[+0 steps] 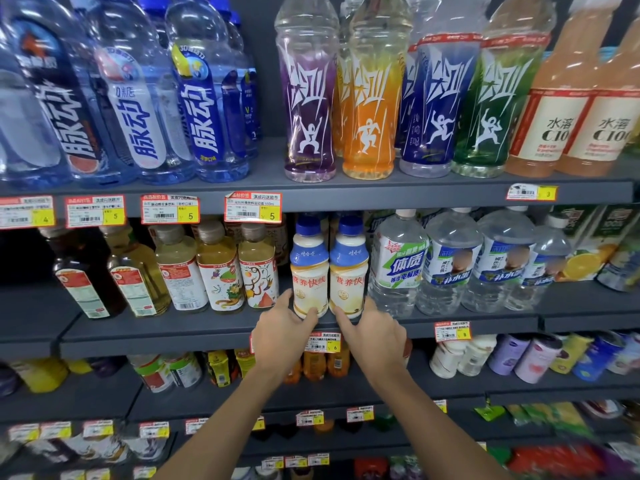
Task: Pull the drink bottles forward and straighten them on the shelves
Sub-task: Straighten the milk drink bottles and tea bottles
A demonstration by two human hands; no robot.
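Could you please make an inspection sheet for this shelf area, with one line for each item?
surface: grey middle shelf, bottles standing in rows.
job's things: left milk bottle and right milk bottle, white with blue caps, upright, side by side.
clutter: nothing seen.
hands: left hand grips the left milk bottle low down; right hand grips the right one.
cables: nothing seen.
surroundings: sports drinks above, tea bottles left, water bottles right, price tags on shelf edges.

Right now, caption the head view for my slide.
Left grip holds the left blue-capped bottle, right grip the right blue-capped bottle, at the front of the middle shelf.
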